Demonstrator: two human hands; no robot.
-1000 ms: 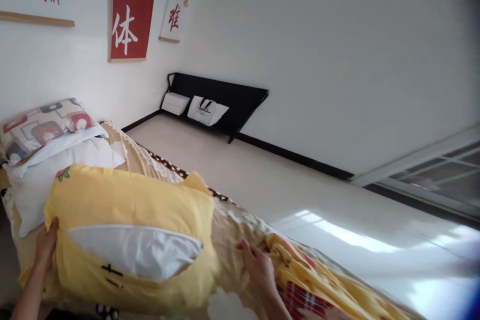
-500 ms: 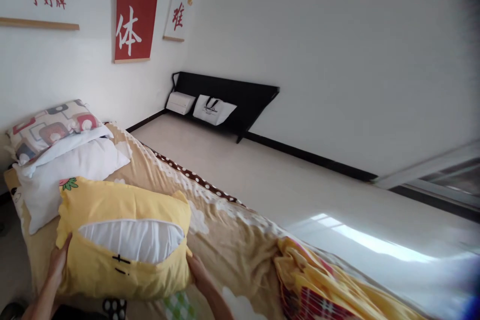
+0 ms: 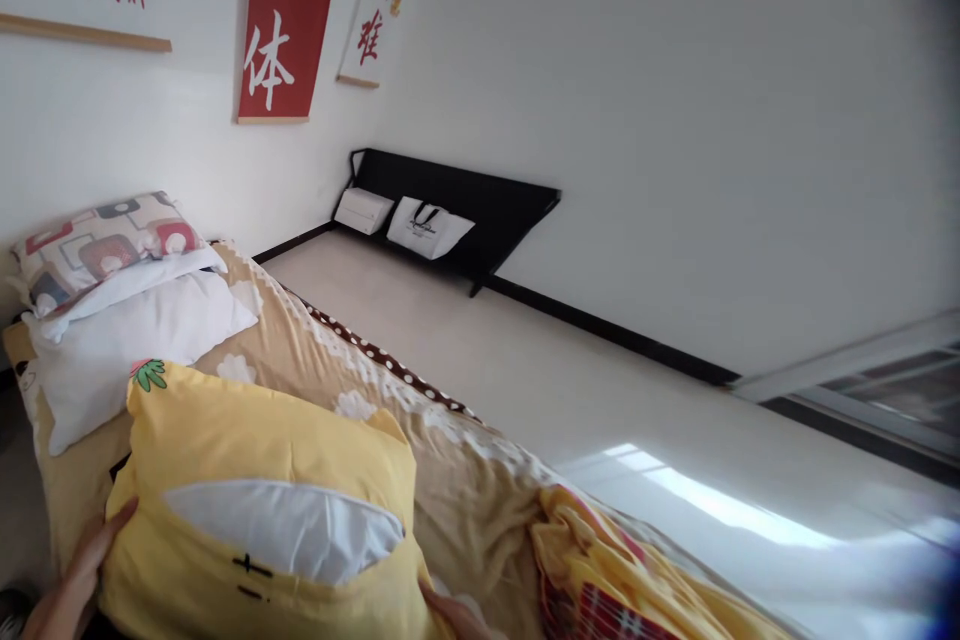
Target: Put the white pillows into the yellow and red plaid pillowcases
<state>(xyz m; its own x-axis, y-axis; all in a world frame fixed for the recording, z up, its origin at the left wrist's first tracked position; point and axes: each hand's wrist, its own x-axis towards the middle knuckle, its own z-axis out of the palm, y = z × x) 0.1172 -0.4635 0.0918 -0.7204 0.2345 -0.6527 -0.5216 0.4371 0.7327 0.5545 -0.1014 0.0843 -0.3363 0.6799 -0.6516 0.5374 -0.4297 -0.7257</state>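
Note:
A yellow pillow (image 3: pixel 262 430) with a strawberry print at one corner stands on edge at the near end of the bed (image 3: pixel 465 480). A slit in its cover shows the white inner pillow (image 3: pixel 285 530). My left hand (image 3: pixel 86 555) presses against the pillow's left edge with its fingers laid along the fabric. Only a small part of my right hand (image 3: pixel 456 618) shows, under the pillow's lower right corner with its fingers hidden. The pillow is held between the two hands.
A white pillow (image 3: pixel 127 340) and a patterned pillow (image 3: pixel 97 240) lie stacked at the head of the bed. A crumpled yellow blanket (image 3: pixel 600 570) lies to the right. Against the wall, a low black shelf (image 3: pixel 487 205) holds a white bag (image 3: pixel 427 225) and box (image 3: pixel 364 210).
The yellow pillow has come up and nearer to me and now fills more of the lower left. My right hand, once on the blanket, has moved under the pillow's right corner.

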